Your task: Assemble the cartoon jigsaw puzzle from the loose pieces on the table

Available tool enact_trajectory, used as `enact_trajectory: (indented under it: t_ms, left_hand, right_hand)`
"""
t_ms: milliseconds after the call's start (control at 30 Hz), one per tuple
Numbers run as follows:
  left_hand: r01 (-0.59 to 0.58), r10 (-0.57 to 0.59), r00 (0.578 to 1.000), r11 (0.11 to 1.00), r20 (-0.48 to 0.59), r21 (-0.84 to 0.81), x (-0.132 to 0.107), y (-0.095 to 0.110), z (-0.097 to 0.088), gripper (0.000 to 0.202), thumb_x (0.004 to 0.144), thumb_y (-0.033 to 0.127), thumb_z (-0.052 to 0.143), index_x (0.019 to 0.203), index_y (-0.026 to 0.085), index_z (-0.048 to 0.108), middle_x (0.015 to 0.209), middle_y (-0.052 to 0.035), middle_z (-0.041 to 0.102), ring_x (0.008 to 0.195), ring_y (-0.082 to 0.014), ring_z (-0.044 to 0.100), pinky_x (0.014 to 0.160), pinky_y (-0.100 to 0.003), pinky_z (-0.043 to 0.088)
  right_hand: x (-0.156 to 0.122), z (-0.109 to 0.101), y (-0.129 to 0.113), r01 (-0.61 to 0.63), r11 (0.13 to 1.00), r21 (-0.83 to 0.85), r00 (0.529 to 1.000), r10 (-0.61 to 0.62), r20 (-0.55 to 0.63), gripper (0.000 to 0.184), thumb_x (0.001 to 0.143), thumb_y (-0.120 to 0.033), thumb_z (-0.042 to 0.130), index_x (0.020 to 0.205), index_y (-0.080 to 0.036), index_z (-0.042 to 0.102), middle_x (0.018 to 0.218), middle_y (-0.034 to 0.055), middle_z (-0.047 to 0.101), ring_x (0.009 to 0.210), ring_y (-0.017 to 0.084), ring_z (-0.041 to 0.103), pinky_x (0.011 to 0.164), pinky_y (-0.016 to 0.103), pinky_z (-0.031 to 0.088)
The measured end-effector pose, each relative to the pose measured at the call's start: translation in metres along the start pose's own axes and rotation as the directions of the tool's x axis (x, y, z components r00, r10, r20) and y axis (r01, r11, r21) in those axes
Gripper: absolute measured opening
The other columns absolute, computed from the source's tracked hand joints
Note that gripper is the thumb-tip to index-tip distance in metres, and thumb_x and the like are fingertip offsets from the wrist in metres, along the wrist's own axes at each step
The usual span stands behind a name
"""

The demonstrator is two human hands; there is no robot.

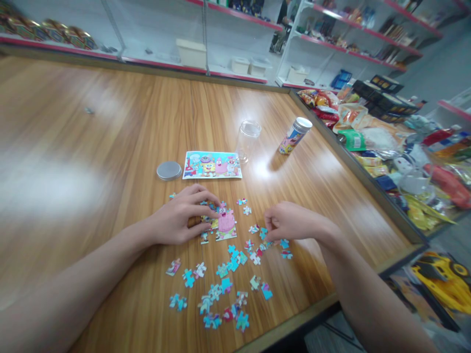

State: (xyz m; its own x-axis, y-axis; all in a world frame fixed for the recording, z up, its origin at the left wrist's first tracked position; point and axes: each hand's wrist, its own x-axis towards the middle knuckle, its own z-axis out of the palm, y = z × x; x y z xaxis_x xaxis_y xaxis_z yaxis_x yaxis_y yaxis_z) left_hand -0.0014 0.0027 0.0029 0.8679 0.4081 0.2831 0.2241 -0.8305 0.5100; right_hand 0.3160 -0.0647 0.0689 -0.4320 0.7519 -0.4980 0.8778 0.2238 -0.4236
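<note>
Wood-grain tabletop (143, 117), glossy, bordered by a raised dark-edged rim along the back and right; near edge cuts diagonally beneath the right forearm. Widest room for movement lies left of the left forearm; a narrower strip runs between the right hand and the right rim. Beyond the back rim, white shelves (154, 29) with pink-red edging carry four pale boxes (191, 53). Heaped packaged goods (362, 139), mostly shiny plastic, press close along the right side. One person (282, 24) far back, partly hidden.

Counts: two hands; one partly joined puzzle section (226, 224); loose puzzle pieces (234, 264), roughly thirty or more, overlaps prevent an exact tally; one picture sheet (212, 166); one round lid (168, 170); one clear jar (248, 143); one canister (295, 136).

Joined section sits in front of the sheet, between the hands, its right part showing a pink figure. Left hand (184, 216) lies over its left part, fingers spread and loosely bent, gripping nothing. Right hand (285, 221) curls down at the right-hand pieces; whether it pinches one, cannot tell.

Textures: pieces flat, knobbed, mostly turquoise. Sheet flat, glossy, rectangular, near the disc-shaped grey lid. Jar transparent, cylindrical, upright, beside the sheet's right end. Canister printed, silver-rimmed, white-topped, upright, well apart from both hands.
</note>
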Motion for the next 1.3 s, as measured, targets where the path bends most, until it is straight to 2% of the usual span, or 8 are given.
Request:
enact_trajectory:
  t_ms: [200, 367, 500, 600, 700, 800, 1067, 1300]
  left_hand:
    - [-0.001, 0.001, 1.000, 1.000, 0.000, 0.008, 0.000, 0.000, -0.001, 0.023, 0.089, 0.023, 0.065, 0.112, 0.028, 0.071, 0.126, -0.0055, 0.062, 0.115, -0.0244, 0.052, 0.100, -0.043, 0.043]
    - [0.001, -0.001, 1.000, 1.000, -0.010, -0.001, -0.001, 0.000, 0.000, 0.022, 0.090, 0.022, 0.064, 0.110, 0.028, 0.071, 0.124, -0.0055, 0.063, 0.114, -0.0235, 0.053, 0.099, -0.042, 0.044]
    - [0.019, -0.022, 0.992, 1.000, -0.122, -0.025, -0.001, 0.000, 0.001, 0.022, 0.093, 0.025, 0.063, 0.113, 0.025, 0.070, 0.120, -0.0082, 0.061, 0.113, -0.0225, 0.055, 0.099, -0.039, 0.046]
    - [0.118, -0.134, 0.953, 0.990, -0.270, -0.077, -0.003, -0.001, 0.003, 0.023, 0.100, 0.024, 0.049, 0.112, 0.021, 0.068, 0.097, -0.0065, 0.061, 0.094, -0.0170, 0.059, 0.084, -0.031, 0.049]
    - [0.294, -0.338, 0.862, 0.940, -0.377, -0.170, -0.007, -0.005, 0.007, 0.025, 0.104, 0.022, 0.039, 0.109, 0.018, 0.063, 0.070, 0.0009, 0.052, 0.064, -0.0111, 0.051, 0.063, -0.024, 0.044]
    - [0.326, -0.393, 0.815, 0.919, -0.426, -0.224, -0.009, -0.009, 0.010, 0.026, 0.102, 0.017, 0.035, 0.110, 0.018, 0.060, 0.069, 0.0019, 0.046, 0.061, -0.0103, 0.047, 0.058, -0.023, 0.040]
    - [0.225, -0.263, 0.850, 0.965, -0.457, -0.138, -0.002, -0.010, 0.005, 0.033, 0.092, 0.006, 0.037, 0.095, 0.018, 0.067, 0.083, -0.0033, 0.057, 0.073, -0.0129, 0.051, 0.066, -0.026, 0.042]
    - [0.209, -0.260, 0.856, 0.965, -0.448, -0.160, -0.002, -0.008, 0.004, 0.036, 0.086, 0.001, 0.038, 0.093, 0.019, 0.068, 0.090, -0.0034, 0.064, 0.082, -0.0147, 0.058, 0.073, -0.028, 0.046]
  right_hand:
    - [0.002, 0.001, -0.003, 0.005, 0.999, 0.037, 0.999, -0.003, -0.051, 0.011, 0.075, -0.025, 0.075, 0.073, -0.016, 0.070, 0.063, -0.0027, 0.063, 0.055, 0.006, 0.051, 0.052, 0.020, 0.029]
    - [0.006, 0.000, 0.005, 0.022, 0.997, 0.074, 0.955, 0.001, -0.295, 0.028, 0.090, -0.034, 0.063, 0.071, -0.014, 0.062, 0.060, -0.0028, 0.053, 0.054, 0.005, 0.043, 0.054, 0.022, 0.025]
    - [0.014, 0.005, 0.009, 0.081, 0.994, 0.072, 0.891, -0.040, -0.453, 0.032, 0.100, -0.028, 0.045, 0.081, -0.013, 0.066, 0.060, -0.0018, 0.051, 0.057, 0.007, 0.044, 0.059, 0.023, 0.027]
    - [0.019, 0.010, 0.011, 0.121, 0.982, 0.146, 0.854, -0.028, -0.519, 0.029, 0.100, -0.025, 0.042, 0.097, -0.014, 0.068, 0.062, -0.0024, 0.052, 0.056, 0.007, 0.045, 0.059, 0.022, 0.030]
    - [0.026, 0.018, 0.013, 0.227, 0.942, 0.247, 0.776, -0.022, -0.630, 0.028, 0.097, -0.016, 0.039, 0.109, -0.014, 0.065, 0.068, -0.0020, 0.053, 0.057, 0.007, 0.046, 0.059, 0.021, 0.034]
    - [0.034, 0.025, 0.017, 0.332, 0.901, 0.280, 0.697, -0.035, -0.716, 0.034, 0.092, -0.008, 0.038, 0.114, -0.014, 0.063, 0.087, 0.0019, 0.057, 0.063, 0.006, 0.049, 0.061, 0.020, 0.040]
    - [0.042, 0.032, 0.021, 0.391, 0.890, 0.233, 0.686, -0.113, -0.718, 0.044, 0.088, -0.001, 0.036, 0.121, -0.015, 0.061, 0.097, 0.0064, 0.059, 0.086, 0.012, 0.055, 0.077, 0.025, 0.047]
    - [0.037, 0.029, 0.015, 0.451, 0.869, 0.203, 0.650, -0.164, -0.742, 0.045, 0.085, 0.001, 0.032, 0.111, -0.015, 0.066, 0.090, 0.0034, 0.061, 0.081, 0.009, 0.055, 0.074, 0.023, 0.047]
